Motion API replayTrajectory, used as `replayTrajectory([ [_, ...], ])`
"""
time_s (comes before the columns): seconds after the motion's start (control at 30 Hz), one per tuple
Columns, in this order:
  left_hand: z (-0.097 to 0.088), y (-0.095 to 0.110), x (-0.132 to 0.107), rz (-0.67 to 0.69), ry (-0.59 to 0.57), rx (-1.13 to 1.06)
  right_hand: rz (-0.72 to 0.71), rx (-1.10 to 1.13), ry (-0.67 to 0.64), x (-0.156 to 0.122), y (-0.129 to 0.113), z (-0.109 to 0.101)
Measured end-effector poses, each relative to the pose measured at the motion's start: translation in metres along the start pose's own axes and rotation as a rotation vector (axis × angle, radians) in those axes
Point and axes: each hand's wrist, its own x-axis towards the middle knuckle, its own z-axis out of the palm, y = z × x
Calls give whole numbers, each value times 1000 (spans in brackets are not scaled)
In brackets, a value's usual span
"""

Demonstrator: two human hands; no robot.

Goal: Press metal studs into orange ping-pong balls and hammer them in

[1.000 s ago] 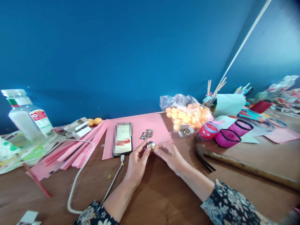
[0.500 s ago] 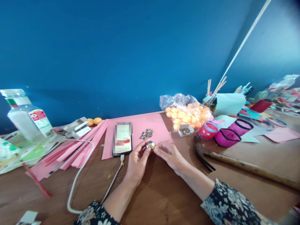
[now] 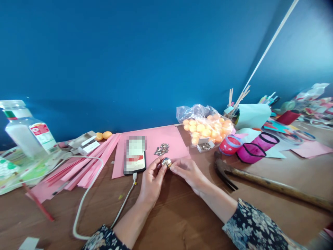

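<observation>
My left hand point(image 3: 152, 180) and my right hand point(image 3: 187, 172) meet over the wooden table point(image 3: 182, 215), both pinching a small ball covered in shiny metal tacks point(image 3: 166, 162). The fingers of both hands are closed on it. Just behind the ball a loose heap of silver tacks point(image 3: 162, 149) lies on a pink paper sheet point(image 3: 161, 139). A phone point(image 3: 135, 155) with a white charging cable point(image 3: 85, 194) lies left of my left hand.
A plastic bag of orange balls point(image 3: 205, 126) and a small box of tacks point(image 3: 205, 146) sit behind right. A hammer point(image 3: 260, 180) lies at right. Pink paper strips point(image 3: 78, 166), a white bottle point(image 3: 26, 130), and red and magenta paper cups point(image 3: 247, 147) crowd the table.
The view has drifted slightly left. My hands keep the same grip on the ball, with only tiny finger shifts.
</observation>
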Motion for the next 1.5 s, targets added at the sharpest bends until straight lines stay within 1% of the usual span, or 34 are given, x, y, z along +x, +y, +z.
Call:
replayTrajectory([
  [0.3, 1, 0, -1, -19, 18, -1, 40, 29, 58, 1, 6, -2],
  [0.67, -1, -1, -1, 28, -4, 104, 46, 23, 96, 2, 5, 1],
  [0.9, 0, 1, -2, 11, 8, 78, 33, -11, 124, 2, 8, 1],
  [1.0, 1, -1, -2, 3, 4, 36, 22, 8, 101, 3, 8, 2],
  [1.1, 2, -4, -1, -16, -10, -54, -4, 39, 73, 3, 9, 3],
  [1.27, 2, -4, -1, -62, -27, -184, -109, 11, 52, 4, 14, 5],
  [1.37, 2, -1, -1, -74, -52, -204, -148, -15, 35, 4, 17, 5],
  [1.5, 1, 0, 0, -91, -30, -185, -187, -94, 3, 1, 18, 6],
])
